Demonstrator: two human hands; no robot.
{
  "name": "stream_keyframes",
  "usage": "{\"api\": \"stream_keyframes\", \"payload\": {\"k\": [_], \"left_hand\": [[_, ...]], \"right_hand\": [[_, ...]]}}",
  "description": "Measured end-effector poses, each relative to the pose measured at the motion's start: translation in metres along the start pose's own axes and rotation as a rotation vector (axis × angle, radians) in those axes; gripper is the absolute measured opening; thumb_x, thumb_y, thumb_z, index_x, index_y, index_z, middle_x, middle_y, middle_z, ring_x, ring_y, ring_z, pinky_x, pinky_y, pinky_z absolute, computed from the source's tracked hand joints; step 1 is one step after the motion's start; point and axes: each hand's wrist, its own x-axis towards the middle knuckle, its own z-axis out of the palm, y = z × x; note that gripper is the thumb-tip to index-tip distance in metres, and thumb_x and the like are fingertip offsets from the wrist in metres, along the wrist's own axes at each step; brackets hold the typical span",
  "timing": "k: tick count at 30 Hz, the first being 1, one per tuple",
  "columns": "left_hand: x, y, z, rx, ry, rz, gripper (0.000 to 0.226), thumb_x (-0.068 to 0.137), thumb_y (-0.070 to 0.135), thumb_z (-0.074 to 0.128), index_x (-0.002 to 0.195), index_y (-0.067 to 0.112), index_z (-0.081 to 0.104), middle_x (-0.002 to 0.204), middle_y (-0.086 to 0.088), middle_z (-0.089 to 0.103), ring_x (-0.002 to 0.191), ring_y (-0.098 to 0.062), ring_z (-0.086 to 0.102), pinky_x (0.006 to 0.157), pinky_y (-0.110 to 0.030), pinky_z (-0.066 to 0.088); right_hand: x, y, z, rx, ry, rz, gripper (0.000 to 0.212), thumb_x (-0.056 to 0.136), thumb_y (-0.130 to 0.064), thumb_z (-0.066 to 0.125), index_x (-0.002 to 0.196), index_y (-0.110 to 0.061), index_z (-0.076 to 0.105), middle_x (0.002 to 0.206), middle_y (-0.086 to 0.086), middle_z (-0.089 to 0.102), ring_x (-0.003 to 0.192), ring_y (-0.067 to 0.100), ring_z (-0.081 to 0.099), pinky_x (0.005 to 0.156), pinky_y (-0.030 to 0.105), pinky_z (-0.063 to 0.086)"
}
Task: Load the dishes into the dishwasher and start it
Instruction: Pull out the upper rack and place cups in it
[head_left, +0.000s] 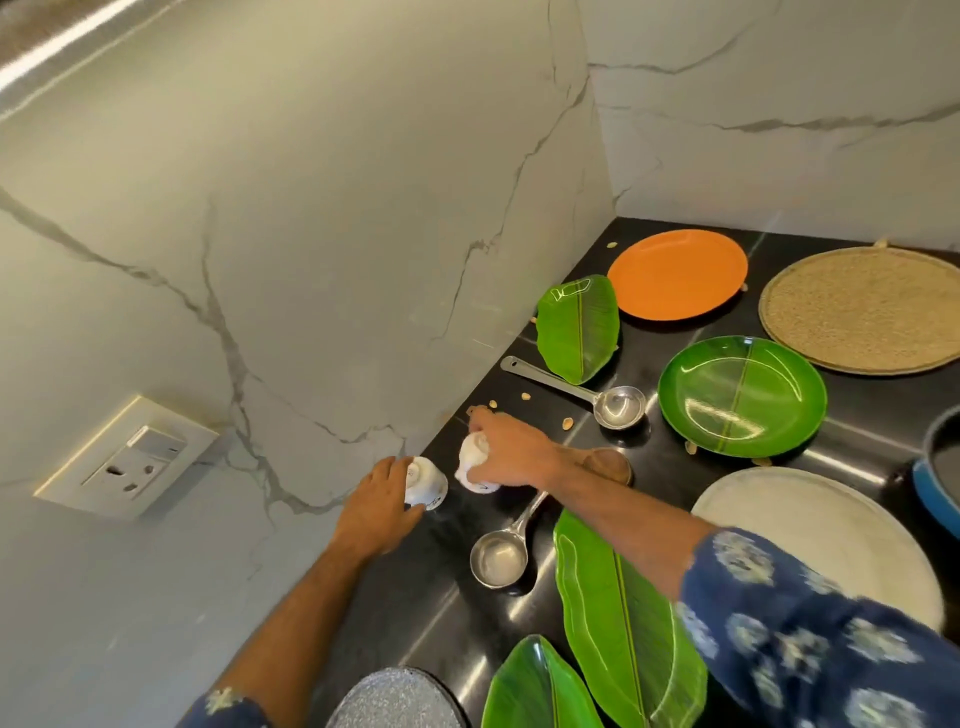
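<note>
On the black counter near the marble wall, my left hand grips a small white cup lying tilted on its side. My right hand grips a second small white cup just to the right of the first. Around them lie two steel ladles, three green leaf-shaped plates, a round green plate, an orange plate, a round whitish plate and a small wooden bowl partly hidden by my right forearm. No dishwasher is in view.
A woven round mat lies at the back right. A blue pan sits at the right edge and a speckled grey plate at the bottom. Small food scraps dot the counter. A wall socket is on the left.
</note>
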Motion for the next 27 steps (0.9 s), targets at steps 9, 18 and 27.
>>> {"api": "stream_keyframes", "payload": {"k": [9,18,27], "left_hand": [[0.04,0.013,0.027,0.07,-0.102,-0.033,0.061,0.077,0.038,0.08,0.132,0.029,0.053,0.134,-0.009,0.047,0.121,-0.034,0.05,0.102,-0.044,0.049],[-0.066,0.06,-0.017,-0.699,0.32,0.029,0.042,0.091,0.039,0.071,0.128,0.026,0.058,0.114,0.0,0.061,0.099,-0.018,0.06,0.075,-0.032,0.052],[-0.237,0.154,-0.005,-1.659,-0.243,0.098,0.05,0.1,0.053,0.044,0.092,0.01,0.069,0.074,-0.019,0.058,0.058,-0.025,0.055,0.046,-0.028,0.044]], "right_hand": [[-0.097,0.007,-0.056,1.298,-0.109,0.444,0.036,0.09,-0.035,0.065,0.117,-0.011,0.064,0.096,0.012,0.067,0.068,0.018,0.058,0.057,0.025,0.05],[-0.183,-0.02,-0.072,1.346,-0.032,0.325,0.042,0.094,-0.047,0.055,0.117,-0.011,0.06,0.086,0.009,0.061,0.066,0.016,0.053,0.052,0.024,0.047],[-0.361,-0.07,-0.049,1.344,0.144,0.278,0.046,0.087,-0.052,0.059,0.112,-0.014,0.063,0.086,0.009,0.062,0.066,0.019,0.055,0.053,0.028,0.048]]}}
